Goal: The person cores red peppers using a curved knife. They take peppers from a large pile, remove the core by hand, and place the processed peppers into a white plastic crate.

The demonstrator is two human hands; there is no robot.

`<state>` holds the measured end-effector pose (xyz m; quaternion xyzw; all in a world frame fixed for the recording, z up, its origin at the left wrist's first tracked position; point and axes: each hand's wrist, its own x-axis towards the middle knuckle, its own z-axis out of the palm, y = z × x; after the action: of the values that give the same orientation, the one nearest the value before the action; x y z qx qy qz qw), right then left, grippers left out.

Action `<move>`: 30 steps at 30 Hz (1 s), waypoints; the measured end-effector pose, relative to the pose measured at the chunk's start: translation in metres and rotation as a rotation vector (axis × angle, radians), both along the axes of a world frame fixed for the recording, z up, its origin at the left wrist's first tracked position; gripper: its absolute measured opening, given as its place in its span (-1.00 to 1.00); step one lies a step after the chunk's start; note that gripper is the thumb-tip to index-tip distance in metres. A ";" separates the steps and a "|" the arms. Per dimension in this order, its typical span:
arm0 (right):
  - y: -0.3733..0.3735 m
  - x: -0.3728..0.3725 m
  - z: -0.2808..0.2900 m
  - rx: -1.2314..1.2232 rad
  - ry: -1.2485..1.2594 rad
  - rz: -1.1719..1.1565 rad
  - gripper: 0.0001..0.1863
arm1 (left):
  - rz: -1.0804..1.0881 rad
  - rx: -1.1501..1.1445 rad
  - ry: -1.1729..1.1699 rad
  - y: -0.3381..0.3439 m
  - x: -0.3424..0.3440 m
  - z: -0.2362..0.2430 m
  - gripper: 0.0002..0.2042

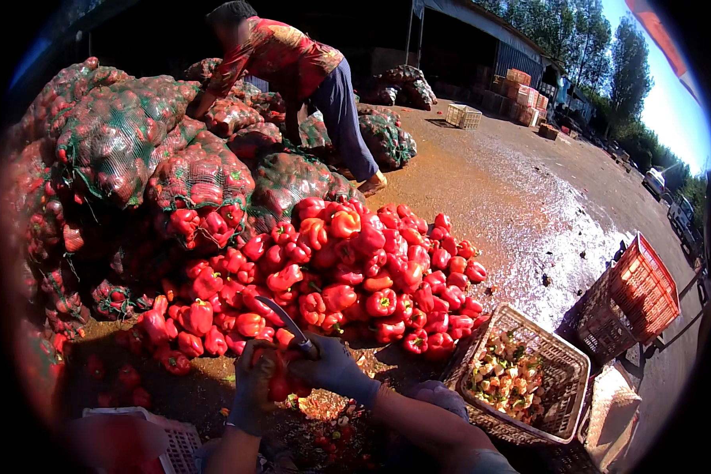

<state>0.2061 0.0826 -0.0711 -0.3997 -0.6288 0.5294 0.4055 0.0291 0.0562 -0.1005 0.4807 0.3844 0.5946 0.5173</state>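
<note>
At the lower middle my gloved left hand (251,383) is closed round a red bell pepper (280,378). My gloved right hand (324,367) grips a curved knife (286,314), its blade pointing up and to the left, and is right against that pepper. A large heap of loose red peppers (379,304) lies just beyond my hands. A plastic crate (573,371) at the lower right holds pale pepper cores with green stems (505,371). Another crate (178,442) sits at the lower left, largely in shadow.
Green mesh sacks of peppers (114,134) are piled at the left. A person (332,95) in a red top bends over them. Red stacked crates (640,292) stand at the right, a small crate (462,116) and boxes (521,95) farther back, vehicles (656,182) beyond.
</note>
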 end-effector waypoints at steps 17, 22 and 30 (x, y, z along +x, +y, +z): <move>-0.004 -0.002 0.018 -0.173 0.184 -0.087 -0.77 | 0.209 0.070 -0.151 -0.001 -0.022 0.005 -0.80; -0.015 -0.025 0.008 0.040 0.200 -0.104 -0.77 | 0.251 -0.194 -0.542 0.012 -0.020 0.001 -0.78; -0.018 -0.046 0.013 0.208 0.286 -0.427 -0.73 | 0.190 0.052 -0.924 0.000 -0.103 -0.009 -0.66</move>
<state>0.1603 0.0644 -0.0580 -0.4006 -0.5179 0.4155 0.6314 -0.0740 0.0564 -0.1094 0.1411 0.1410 0.8005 0.5652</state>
